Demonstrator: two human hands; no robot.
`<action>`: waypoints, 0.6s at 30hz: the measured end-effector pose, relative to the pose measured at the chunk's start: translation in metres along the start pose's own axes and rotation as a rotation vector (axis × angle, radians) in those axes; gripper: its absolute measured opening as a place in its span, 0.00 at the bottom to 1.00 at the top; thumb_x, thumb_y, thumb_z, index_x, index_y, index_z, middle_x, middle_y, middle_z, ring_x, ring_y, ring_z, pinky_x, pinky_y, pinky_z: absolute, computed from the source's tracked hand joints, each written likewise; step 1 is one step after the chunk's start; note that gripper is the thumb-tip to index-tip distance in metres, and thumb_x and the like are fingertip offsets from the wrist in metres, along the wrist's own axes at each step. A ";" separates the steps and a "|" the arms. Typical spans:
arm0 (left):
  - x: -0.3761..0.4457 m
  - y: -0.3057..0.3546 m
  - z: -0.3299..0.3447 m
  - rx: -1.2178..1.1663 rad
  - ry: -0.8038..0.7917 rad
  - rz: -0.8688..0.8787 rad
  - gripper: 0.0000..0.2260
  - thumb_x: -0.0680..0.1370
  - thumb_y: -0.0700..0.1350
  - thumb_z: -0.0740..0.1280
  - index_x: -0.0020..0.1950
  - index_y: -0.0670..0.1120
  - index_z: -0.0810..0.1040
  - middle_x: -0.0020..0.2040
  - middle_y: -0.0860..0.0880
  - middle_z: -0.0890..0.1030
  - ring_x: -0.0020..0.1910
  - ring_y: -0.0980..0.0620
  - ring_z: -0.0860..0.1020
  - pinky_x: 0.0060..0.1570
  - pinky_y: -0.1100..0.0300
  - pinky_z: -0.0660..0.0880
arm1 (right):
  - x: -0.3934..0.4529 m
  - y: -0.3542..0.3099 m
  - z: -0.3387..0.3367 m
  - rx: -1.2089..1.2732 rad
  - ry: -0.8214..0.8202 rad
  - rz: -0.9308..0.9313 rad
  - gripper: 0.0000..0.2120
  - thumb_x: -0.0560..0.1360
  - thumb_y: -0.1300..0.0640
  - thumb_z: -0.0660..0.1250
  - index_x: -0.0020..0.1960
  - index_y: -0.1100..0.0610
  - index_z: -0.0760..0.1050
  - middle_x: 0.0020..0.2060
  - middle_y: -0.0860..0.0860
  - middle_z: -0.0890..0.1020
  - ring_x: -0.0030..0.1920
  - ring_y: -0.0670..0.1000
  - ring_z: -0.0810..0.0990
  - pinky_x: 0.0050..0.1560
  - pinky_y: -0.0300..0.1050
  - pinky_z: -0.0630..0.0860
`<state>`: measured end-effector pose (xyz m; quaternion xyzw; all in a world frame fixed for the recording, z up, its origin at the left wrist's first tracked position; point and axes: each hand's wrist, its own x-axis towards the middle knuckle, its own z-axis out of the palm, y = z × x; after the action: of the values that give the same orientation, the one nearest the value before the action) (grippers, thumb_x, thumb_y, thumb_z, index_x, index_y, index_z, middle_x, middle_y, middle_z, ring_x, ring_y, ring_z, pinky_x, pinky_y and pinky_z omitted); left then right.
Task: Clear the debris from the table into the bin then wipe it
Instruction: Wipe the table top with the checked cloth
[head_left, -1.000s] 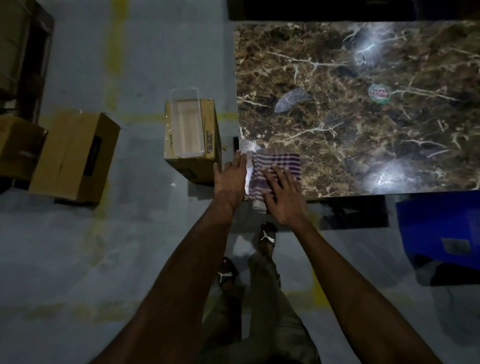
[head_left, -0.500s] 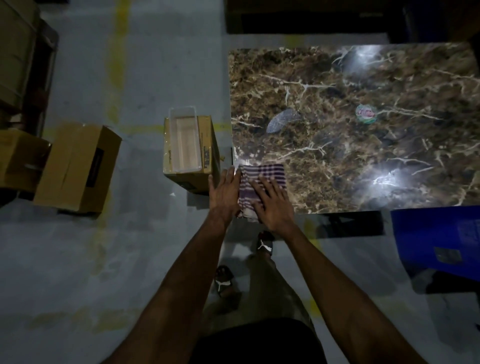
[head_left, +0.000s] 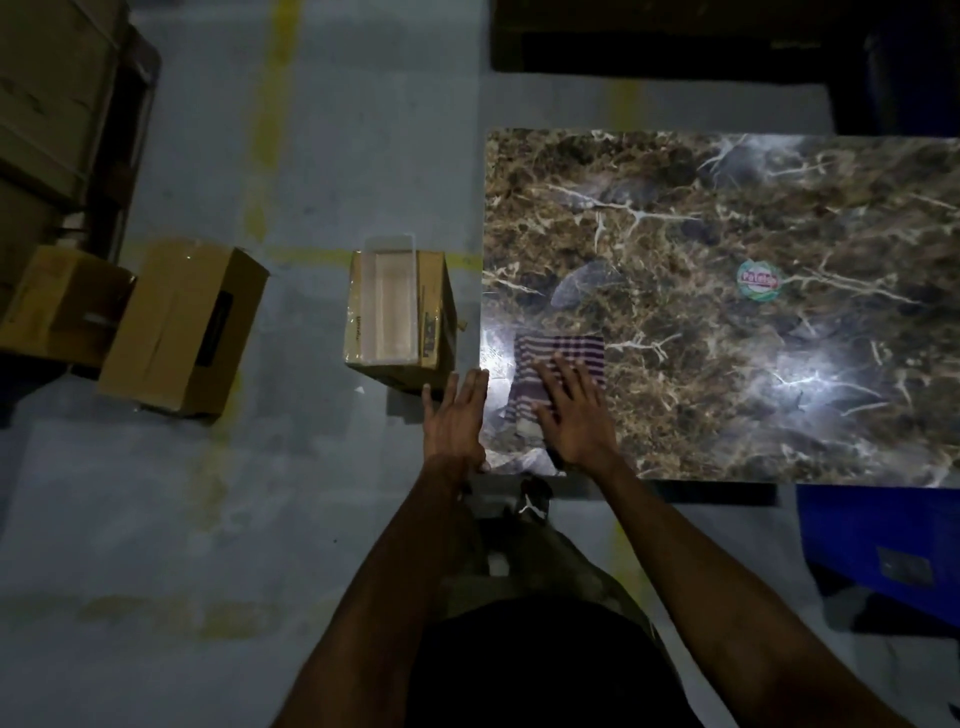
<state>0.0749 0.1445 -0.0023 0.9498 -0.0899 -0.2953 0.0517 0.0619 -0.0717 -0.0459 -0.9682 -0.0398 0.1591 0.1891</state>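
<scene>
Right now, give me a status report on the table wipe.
Right hand flat on striped cloth, left hand open at table edge. Round sticker on the marble ahead.

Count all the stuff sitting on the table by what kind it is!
Striped cloth: 1
Round sticker or lid with red lettering: 1
Grey scrap: 1
Hands on the table: right hand: 1
Total: 4
</scene>
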 end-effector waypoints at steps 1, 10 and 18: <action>0.001 -0.001 0.001 -0.007 0.001 0.003 0.60 0.68 0.48 0.81 0.84 0.49 0.39 0.85 0.49 0.45 0.84 0.44 0.45 0.79 0.33 0.46 | 0.013 -0.002 -0.002 0.026 0.029 0.049 0.31 0.84 0.41 0.51 0.84 0.43 0.47 0.84 0.50 0.50 0.83 0.59 0.47 0.81 0.63 0.52; 0.009 -0.022 0.030 -0.066 0.352 0.175 0.48 0.69 0.66 0.76 0.81 0.42 0.65 0.79 0.42 0.68 0.80 0.39 0.63 0.75 0.29 0.55 | -0.016 -0.028 0.012 -0.031 -0.014 -0.038 0.29 0.85 0.43 0.51 0.85 0.44 0.49 0.84 0.49 0.50 0.84 0.57 0.48 0.80 0.62 0.54; 0.008 -0.021 0.019 -0.025 0.105 0.150 0.55 0.68 0.48 0.79 0.85 0.45 0.47 0.85 0.46 0.50 0.84 0.40 0.47 0.77 0.28 0.45 | 0.020 -0.015 0.010 -0.004 0.098 0.232 0.31 0.84 0.39 0.47 0.84 0.47 0.52 0.84 0.55 0.54 0.82 0.63 0.54 0.77 0.67 0.58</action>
<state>0.0729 0.1629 -0.0256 0.9539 -0.1541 -0.2413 0.0900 0.0773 -0.0518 -0.0547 -0.9733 0.0814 0.1321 0.1692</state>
